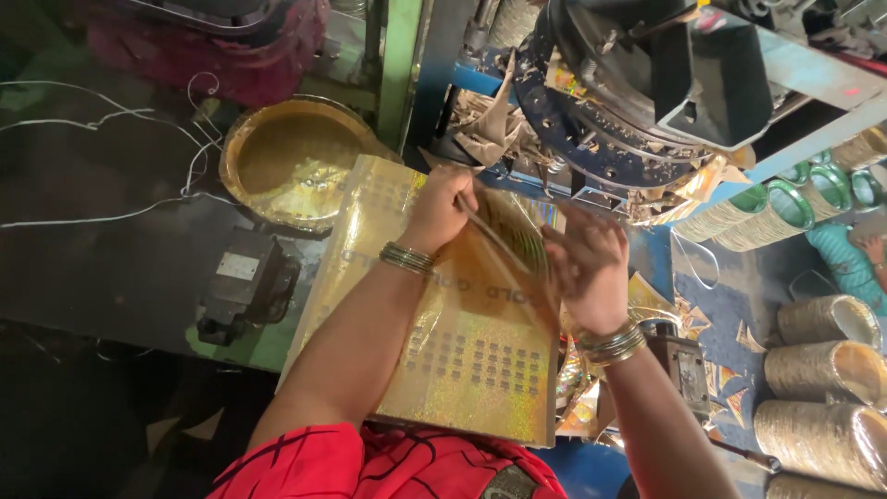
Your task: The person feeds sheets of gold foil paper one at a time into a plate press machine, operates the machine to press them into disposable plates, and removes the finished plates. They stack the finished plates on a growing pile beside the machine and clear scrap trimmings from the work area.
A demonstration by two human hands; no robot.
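Left hand (442,211) fingers curl shut, pinching the far edge of a thin golden sheet (517,242), right hand (584,268) fingers loosely spread against its right edge, the sheet raised over the gold foil stack (462,356), with a gold plate (291,162) far left and plate stacks (822,388) right.

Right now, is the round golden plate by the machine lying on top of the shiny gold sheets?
No, the round golden plate sits on the dark bench beyond the gold sheets, whose far corner overlaps its rim.
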